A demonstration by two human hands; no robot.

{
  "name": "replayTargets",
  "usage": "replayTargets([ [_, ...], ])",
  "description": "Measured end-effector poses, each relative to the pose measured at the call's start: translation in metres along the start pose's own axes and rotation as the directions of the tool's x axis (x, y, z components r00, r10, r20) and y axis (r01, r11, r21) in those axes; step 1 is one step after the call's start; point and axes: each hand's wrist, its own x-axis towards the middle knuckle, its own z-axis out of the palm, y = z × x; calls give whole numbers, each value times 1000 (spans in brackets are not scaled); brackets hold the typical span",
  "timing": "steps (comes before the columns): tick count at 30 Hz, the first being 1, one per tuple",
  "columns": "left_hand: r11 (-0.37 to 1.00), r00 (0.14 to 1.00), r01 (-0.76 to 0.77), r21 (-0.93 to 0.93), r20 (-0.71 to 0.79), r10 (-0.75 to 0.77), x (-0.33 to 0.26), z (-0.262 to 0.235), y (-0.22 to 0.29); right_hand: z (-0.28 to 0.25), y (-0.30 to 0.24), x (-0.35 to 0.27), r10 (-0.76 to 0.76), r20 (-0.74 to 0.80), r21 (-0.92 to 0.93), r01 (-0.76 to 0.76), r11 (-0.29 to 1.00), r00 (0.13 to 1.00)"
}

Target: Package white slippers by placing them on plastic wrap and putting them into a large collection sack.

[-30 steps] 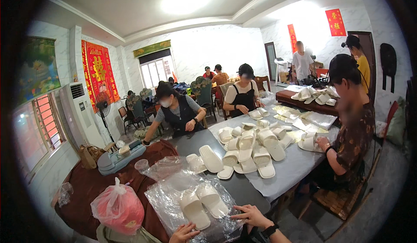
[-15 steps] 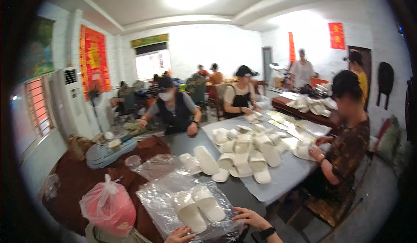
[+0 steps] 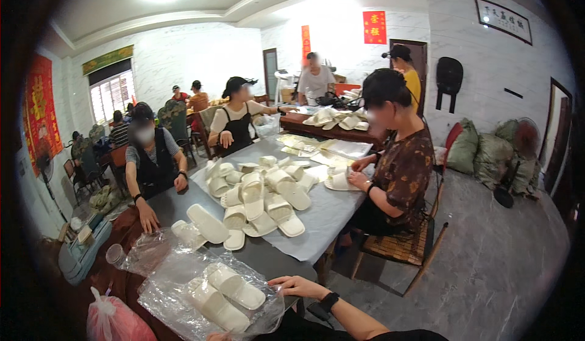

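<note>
A pair of cream slippers (image 3: 228,292) lies side by side under clear plastic at the near table edge. The clear plastic bag (image 3: 159,292) spreads out flat around them. My right hand (image 3: 300,287), with a dark band on its wrist, rests at the bag's right edge, fingers stretched out and holding nothing I can see. Of my left hand (image 3: 218,337) only a sliver shows at the lower rim, by the bag's near side; its fingers are hidden. Just beyond the bag, a loose slipper (image 3: 207,223) leans at the front of a heap of cream slippers (image 3: 259,191).
Left of the bag stand a pink-filled plastic bag (image 3: 116,319) and a crumpled clear bag (image 3: 149,252). A co-worker (image 3: 399,170) sits at the right, handling a slipper. Others work across the grey-covered table (image 3: 329,219). Stuffed green sacks (image 3: 493,155) stand by the right wall.
My view has swung right, and my left hand has mostly left the picture. The masked co-worker now reaches toward the crumpled clear bag. Another stretches an arm toward the far table.
</note>
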Motion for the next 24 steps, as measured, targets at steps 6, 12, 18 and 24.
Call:
replayTargets([
  [6,998,997,-28,63,76,24,8,2,-5,18,-11,11,-135,-171,-193,101,976,976],
  [12,929,923,367,44,107,-369,1,23,-46,26,9,29,2,-464,-233,-124,964,886],
  [18,762,771,630,-150,7,-637,17,24,-20,37,19,33,-203,-547,-395,-37,918,812],
  [24,872,864,488,-22,-128,-487,34,18,-10,31,-7,30,4,-638,-191,-164,968,770],
])
